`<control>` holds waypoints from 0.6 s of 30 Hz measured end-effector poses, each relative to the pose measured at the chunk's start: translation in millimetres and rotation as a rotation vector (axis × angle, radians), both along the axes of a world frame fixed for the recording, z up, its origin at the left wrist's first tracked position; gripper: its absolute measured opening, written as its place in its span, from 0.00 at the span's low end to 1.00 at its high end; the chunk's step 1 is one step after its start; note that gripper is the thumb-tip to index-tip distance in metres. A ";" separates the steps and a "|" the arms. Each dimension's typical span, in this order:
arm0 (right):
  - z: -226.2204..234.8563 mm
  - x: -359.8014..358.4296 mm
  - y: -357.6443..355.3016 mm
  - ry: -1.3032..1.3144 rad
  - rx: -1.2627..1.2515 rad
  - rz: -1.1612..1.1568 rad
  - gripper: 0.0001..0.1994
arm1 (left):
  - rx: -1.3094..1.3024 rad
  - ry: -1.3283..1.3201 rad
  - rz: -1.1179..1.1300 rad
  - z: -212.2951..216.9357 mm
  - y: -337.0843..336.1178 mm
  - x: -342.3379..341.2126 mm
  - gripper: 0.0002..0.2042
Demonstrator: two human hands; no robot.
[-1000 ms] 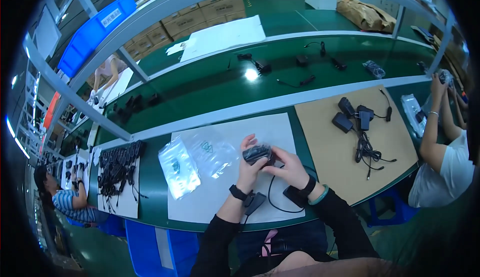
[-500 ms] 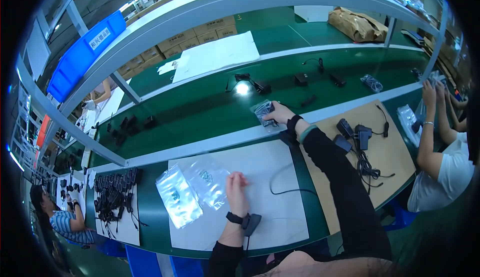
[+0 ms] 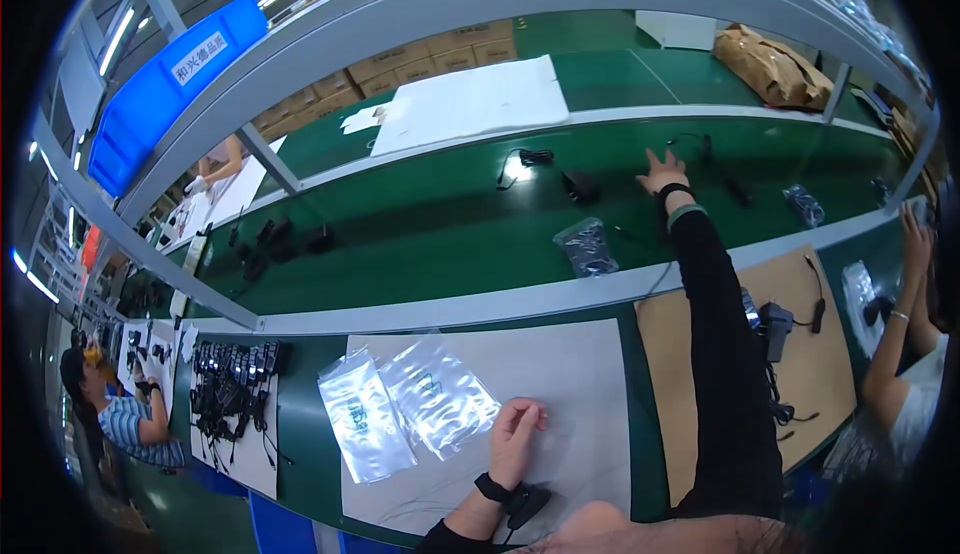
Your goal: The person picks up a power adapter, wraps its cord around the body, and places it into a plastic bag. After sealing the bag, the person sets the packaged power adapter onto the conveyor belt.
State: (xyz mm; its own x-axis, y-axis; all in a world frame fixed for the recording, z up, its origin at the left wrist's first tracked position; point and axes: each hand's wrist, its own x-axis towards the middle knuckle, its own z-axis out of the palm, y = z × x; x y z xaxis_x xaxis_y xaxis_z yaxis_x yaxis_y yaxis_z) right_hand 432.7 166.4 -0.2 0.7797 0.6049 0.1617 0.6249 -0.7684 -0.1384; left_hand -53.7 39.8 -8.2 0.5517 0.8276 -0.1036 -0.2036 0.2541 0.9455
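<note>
My right hand [image 3: 664, 172] reaches out over the green conveyor surface [image 3: 430, 244], fingers spread, holding nothing. Close to it are a black power adapter [image 3: 578, 186], another dark adapter [image 3: 737, 192] and a thin black cable [image 3: 690, 139]. A clear bag with a black cabled item [image 3: 590, 247] lies on the conveyor's near side. Above the pale work mat [image 3: 580, 374], my left hand [image 3: 516, 439] is closed with curled fingers and nothing visible in it. Two flat clear plastic bags [image 3: 440, 394] lie left of it. A black strap with a dark block [image 3: 525, 502] circles the left wrist.
Rows of black adapters [image 3: 235, 384] lie on the left. A brown board [image 3: 690, 394] with adapters [image 3: 775, 329] sits under my right arm. Metal frame posts [image 3: 265, 159] and a blue bin [image 3: 175, 94] rise at the left. A co-worker's arm [image 3: 905, 304] works at the right.
My right hand has let go of the bagged item, which now lies on the conveyor, and has moved farther right and away with fingers spread. The left hand stays over the mat.
</note>
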 end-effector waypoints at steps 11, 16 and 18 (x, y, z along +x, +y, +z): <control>16.2 53.6 -58.5 1.030 1.090 -0.014 0.13 | 0.030 0.016 -0.069 -0.8 -0.1 3.0 0.05; 117.5 -102.9 -122.5 1.327 1.361 0.423 0.11 | 0.199 0.030 -0.048 1.9 2.5 -5.5 0.05; 141.2 -160.3 -152.5 1.370 1.404 0.501 0.12 | 0.268 0.022 -0.055 15.6 0.6 -2.1 0.05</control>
